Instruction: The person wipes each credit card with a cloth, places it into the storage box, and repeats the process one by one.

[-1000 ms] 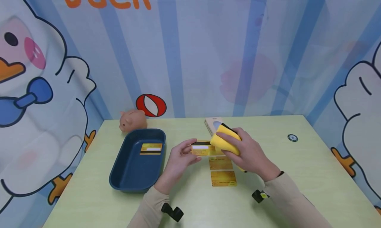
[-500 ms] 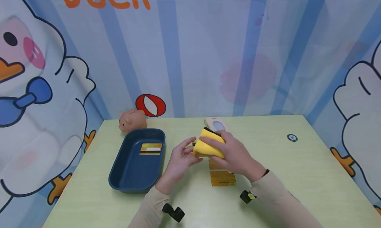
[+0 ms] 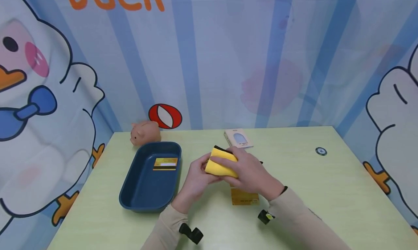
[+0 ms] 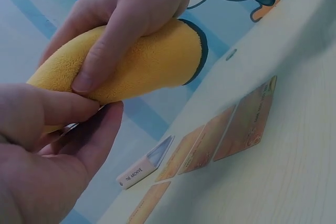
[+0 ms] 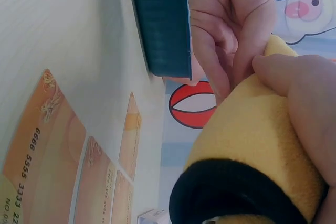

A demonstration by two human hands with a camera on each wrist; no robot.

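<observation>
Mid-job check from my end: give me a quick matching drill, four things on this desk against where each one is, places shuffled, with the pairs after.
Things
1. Yellow cloth
2. Piggy bank
3. Striped card
4. Round disc

Places
A. Lying inside the blue tray
B. Out on the right side of the table
C. In the fingers of the right hand
D. Just beyond the tray's far end

Pairs: 1-C, 2-D, 3-A, 4-B

Head view looks forward and down; close wrist views share the yellow cloth [image 4: 163,59].
</observation>
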